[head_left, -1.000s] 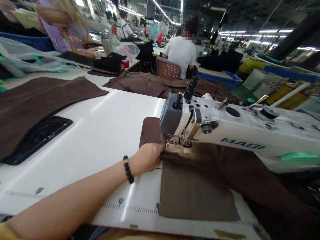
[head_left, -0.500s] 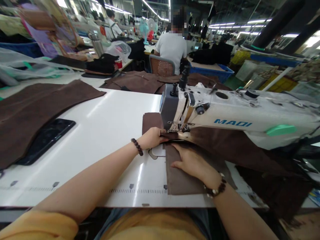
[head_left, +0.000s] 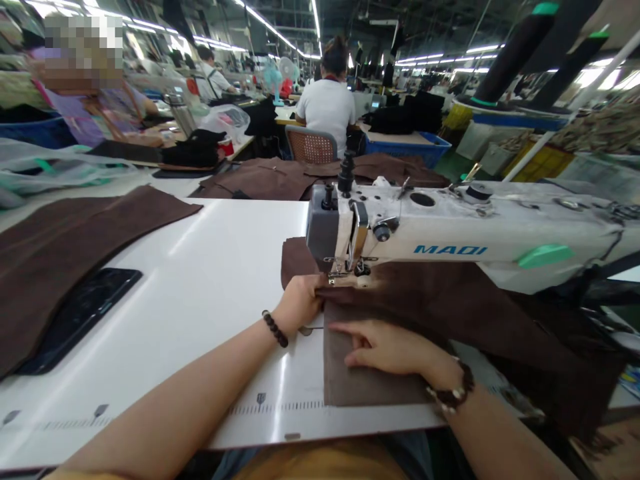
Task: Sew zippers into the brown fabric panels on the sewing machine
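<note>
Brown fabric [head_left: 440, 293] lies under the head of a white sewing machine [head_left: 450, 227] and trails off to the right. At the left of the presser foot, my left hand [head_left: 303, 300] is closed on the folded edge of this fabric. My right hand [head_left: 385, 347] rests on a flat brown fabric panel [head_left: 370, 390] in front of the needle area, index finger stretched out toward the left and the other fingers partly curled. Nothing shows in its grip. The needle tip is too small to make out.
More brown fabric [head_left: 100, 233] covers the table's left side, partly over a dark glossy panel [head_left: 85, 320]. A ruler scale [head_left: 280, 407] runs along the front edge of the white table [head_left: 225, 253]. Beyond the machine, a person in a white shirt [head_left: 326, 110] sits on a chair [head_left: 313, 145].
My right hand has drawn back slightly from the seam edge, its index finger now pointing left over the panel. My left hand keeps hold of the fabric. The camera view has shifted.
</note>
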`<move>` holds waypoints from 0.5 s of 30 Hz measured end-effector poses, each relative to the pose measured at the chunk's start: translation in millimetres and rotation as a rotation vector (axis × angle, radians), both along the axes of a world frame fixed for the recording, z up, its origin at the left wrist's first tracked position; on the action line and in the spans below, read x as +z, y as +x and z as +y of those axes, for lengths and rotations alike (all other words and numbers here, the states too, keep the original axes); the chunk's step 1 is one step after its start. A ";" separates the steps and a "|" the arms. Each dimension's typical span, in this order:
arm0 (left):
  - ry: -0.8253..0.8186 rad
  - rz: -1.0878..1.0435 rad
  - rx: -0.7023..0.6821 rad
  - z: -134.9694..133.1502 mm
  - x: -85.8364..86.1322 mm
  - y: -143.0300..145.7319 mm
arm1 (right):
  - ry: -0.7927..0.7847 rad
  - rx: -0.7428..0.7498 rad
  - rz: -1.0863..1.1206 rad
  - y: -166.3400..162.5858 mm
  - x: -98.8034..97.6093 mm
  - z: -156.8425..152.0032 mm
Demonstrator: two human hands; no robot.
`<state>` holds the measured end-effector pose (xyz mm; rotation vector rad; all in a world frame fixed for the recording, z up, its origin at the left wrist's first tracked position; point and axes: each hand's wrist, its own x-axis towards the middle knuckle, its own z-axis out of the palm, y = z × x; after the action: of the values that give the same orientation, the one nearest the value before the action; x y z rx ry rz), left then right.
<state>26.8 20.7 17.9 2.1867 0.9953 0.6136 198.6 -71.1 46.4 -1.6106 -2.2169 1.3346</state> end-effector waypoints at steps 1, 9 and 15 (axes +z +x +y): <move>-0.027 -0.058 0.000 2.8 -1.1 -2.6 | -0.095 0.051 0.027 2.2 1.8 -0.6; -0.212 -0.358 -0.102 9.2 -2.8 -6.0 | 0.440 -0.126 -0.170 11.8 -13.1 33.4; -0.161 -0.370 -0.192 14.6 -11.0 -4.9 | 0.552 -0.295 -0.152 20.6 -29.5 59.2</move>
<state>21.9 35.3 6.9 1.9084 0.6106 0.7815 219.3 -11.8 16.9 -1.7535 -2.0581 0.4809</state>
